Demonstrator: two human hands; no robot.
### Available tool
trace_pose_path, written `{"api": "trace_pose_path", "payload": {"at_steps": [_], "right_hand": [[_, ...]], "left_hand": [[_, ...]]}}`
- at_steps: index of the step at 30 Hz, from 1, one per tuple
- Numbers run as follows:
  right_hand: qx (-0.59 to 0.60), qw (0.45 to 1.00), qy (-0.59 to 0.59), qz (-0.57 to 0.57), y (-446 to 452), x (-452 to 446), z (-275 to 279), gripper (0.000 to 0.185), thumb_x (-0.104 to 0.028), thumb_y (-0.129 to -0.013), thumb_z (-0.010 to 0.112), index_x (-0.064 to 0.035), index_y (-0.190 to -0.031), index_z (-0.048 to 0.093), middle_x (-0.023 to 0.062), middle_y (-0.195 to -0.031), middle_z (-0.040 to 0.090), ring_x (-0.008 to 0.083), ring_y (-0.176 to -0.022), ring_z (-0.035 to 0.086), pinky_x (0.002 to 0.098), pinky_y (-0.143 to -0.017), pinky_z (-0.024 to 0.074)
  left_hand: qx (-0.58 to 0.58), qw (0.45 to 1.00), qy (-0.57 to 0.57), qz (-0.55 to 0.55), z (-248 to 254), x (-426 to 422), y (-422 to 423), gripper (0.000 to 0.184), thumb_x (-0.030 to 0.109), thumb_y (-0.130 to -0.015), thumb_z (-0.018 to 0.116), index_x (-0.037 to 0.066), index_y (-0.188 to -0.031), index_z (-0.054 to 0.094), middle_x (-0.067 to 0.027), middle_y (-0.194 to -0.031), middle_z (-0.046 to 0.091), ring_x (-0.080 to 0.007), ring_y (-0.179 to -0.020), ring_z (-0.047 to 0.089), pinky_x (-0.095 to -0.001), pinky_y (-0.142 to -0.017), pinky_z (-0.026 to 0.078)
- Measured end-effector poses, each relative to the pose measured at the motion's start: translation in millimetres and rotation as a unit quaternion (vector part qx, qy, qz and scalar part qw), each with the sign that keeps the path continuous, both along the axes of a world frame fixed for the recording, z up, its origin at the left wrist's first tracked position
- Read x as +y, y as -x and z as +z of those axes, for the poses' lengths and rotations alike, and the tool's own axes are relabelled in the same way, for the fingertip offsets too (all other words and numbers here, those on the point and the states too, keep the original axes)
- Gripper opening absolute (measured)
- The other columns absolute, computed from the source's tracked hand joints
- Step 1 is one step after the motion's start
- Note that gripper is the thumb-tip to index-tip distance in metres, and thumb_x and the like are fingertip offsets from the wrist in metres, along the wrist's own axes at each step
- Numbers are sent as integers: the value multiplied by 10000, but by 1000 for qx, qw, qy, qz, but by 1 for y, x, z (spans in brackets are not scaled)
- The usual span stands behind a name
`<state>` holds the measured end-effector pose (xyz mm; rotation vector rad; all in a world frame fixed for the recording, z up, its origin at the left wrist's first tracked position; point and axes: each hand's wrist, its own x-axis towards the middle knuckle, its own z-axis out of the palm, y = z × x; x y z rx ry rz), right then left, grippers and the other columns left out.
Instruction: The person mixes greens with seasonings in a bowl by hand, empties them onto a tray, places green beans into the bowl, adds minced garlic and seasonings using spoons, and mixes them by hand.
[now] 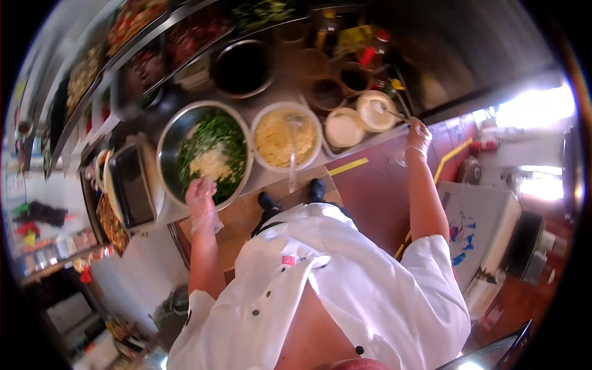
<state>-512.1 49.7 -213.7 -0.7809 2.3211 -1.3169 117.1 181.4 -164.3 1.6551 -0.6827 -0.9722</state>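
My left hand (202, 198), in a clear glove, is at the near rim of a steel bowl (168, 143). Inside the bowl lie chopped greens (214, 139) with a pale minced heap (211, 164) on top. Whether its fingers hold anything is too small to tell. Far to the right, my gloved right hand (418, 137) is closed on the handle of a metal spoon (395, 113). The spoon's head rests in a round container of white contents (375, 115). Between the hands stands a white tub (254, 131) of yellowish minced food, with another spoon (293, 154) in it.
Beside the right container is another white-filled one (344, 128). Behind are a dark-filled pot (242, 69), small dark bowls (327, 94) and bottles (380, 43). A dark rectangular tray (133, 186) sits at the left. Ingredient trays (132, 21) line the back left.
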Motion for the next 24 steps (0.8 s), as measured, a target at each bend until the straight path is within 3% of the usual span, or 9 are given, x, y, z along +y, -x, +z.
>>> {"api": "trace_pose_path", "payload": {"at_steps": [5,7,8,10,12,14,17,21,24], "right_hand": [[-184,976,-14,119,-146,8,58,338,-399,-926,671,-64,-943,713,-41,-682,507,82,-603,430,290,-549,361],[-204,949,75,227,-211,8,32,308,-340,-965,628,-48,-1060,655,1,-745,572,113,-698,532,293,-616,438],[-178,957,-69,217,-245,18,55,304,-324,-977,628,-55,-1117,635,11,-773,589,128,-725,544,314,-646,456],[-107,946,-104,289,-296,20,14,361,-343,-1010,578,-24,-1136,691,94,-963,696,188,-828,620,353,-771,516],[-11,922,-39,386,-349,26,-4,346,-312,-1023,576,-21,-1173,687,117,-948,689,188,-847,618,352,-783,509],[-25,913,9,407,-425,39,46,293,-263,-1018,602,-35,-1173,702,129,-977,705,201,-863,625,346,-817,514],[-56,909,27,412,-493,23,34,273,-258,-1024,580,-45,-1125,719,174,-1033,720,283,-916,669,388,-856,525],[19,908,45,416,-553,9,55,243,-211,-1009,564,-55,-1091,731,223,-1075,709,402,-988,668,463,-881,524],[89,860,166,474,-572,-2,48,213,-159,-989,574,-53,-1083,732,222,-1057,704,411,-985,654,471,-867,522]], "left_hand": [[29,999,14,1,-30,10,-48,140,124,-974,687,44,-1086,660,-56,-977,684,-155,-853,671,-290,-744,549],[5,1000,7,12,-26,11,-62,135,122,-975,685,37,-1076,658,-55,-962,685,-152,-849,670,-280,-734,543],[-3,1000,3,11,-23,14,-71,133,121,-976,683,34,-1072,658,-55,-955,686,-150,-847,670,-275,-729,540],[6,1000,16,23,-18,21,-91,137,121,-971,691,25,-1062,657,-54,-946,686,-145,-843,666,-269,-725,533],[14,999,25,35,-26,29,-112,150,160,-952,737,71,-1055,674,-25,-934,678,-127,-824,668,-273,-733,535],[33,998,5,56,-20,35,-130,149,152,-954,731,57,-1047,666,-25,-927,670,-124,-827,655,-266,-745,524],[44,996,-15,74,-14,48,-156,154,151,-957,723,37,-1037,657,-24,-910,653,-119,-827,626,-261,-763,504],[57,993,-14,104,-12,62,-175,157,161,-969,707,26,-1026,651,-25,-902,630,-115,-821,585,-262,-779,478],[62,992,-26,105,-20,64,-186,170,168,-975,699,23,-1049,650,-28,-929,636,-115,-821,590,-269,-777,484]]}}
